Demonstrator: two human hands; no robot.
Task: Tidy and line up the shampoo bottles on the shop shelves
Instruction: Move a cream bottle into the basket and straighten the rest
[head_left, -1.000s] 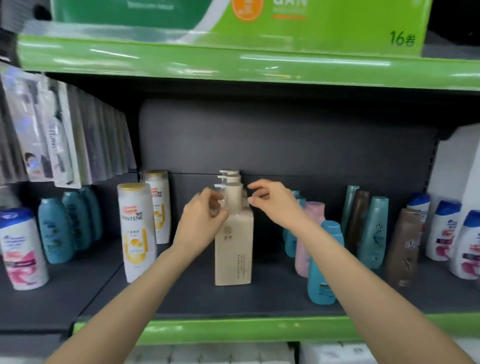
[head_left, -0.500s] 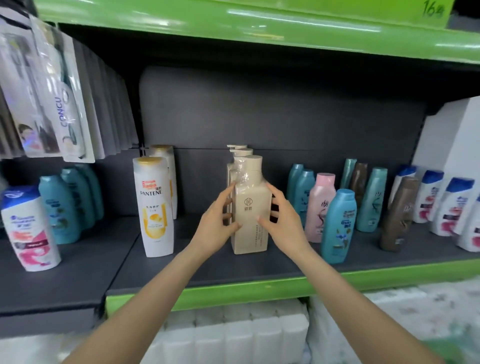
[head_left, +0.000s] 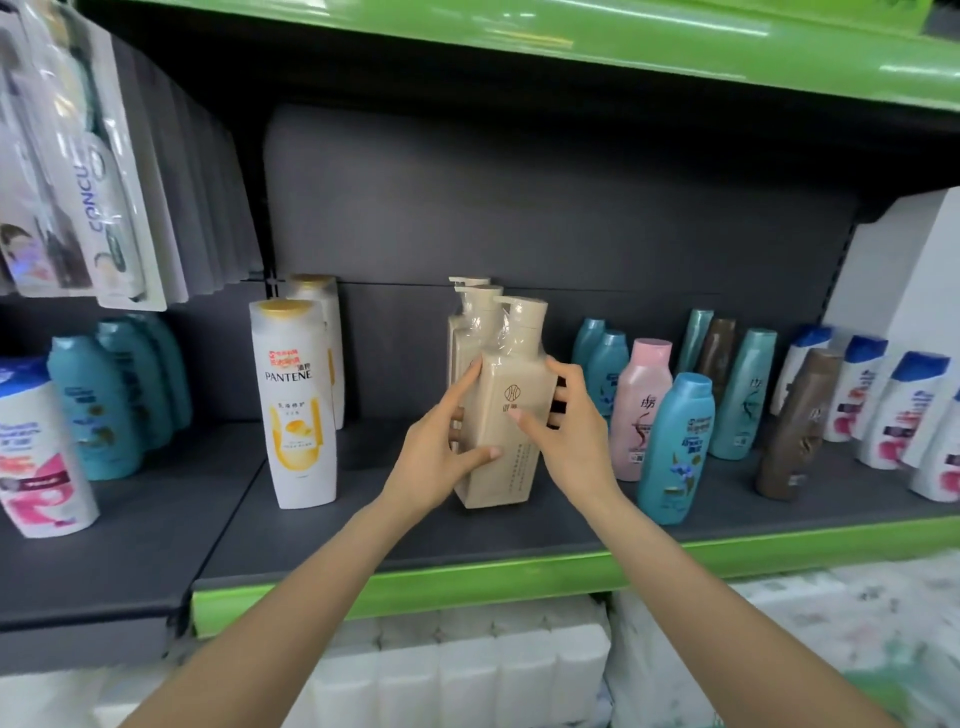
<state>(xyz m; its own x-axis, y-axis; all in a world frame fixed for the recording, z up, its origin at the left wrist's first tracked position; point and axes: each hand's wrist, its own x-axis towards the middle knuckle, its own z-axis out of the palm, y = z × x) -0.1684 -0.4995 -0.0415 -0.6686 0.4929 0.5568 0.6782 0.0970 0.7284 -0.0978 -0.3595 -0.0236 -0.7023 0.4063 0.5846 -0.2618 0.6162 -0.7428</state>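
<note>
Front beige pump bottle (head_left: 506, 410) stands mid-shelf (head_left: 322, 540), clamped between both hands: left hand (head_left: 441, 452) on its 9 o'clock side, right hand (head_left: 569, 436) at 3, fingers wrapped, likely squaring it with two matching bottles behind. White Pantene bottle (head_left: 296, 405) at 9 o'clock; blue bottle (head_left: 675, 447) at 3. All capped, contents unseen.

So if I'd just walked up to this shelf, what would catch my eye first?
Probably the two bare hands, left hand and right hand, clasping the front beige pump bottle at mid-shelf, with matching ones lined up behind it. Next, the white Pantene bottle with its yellow label standing to the left, and the bright green shelf edge running along the front.
</note>
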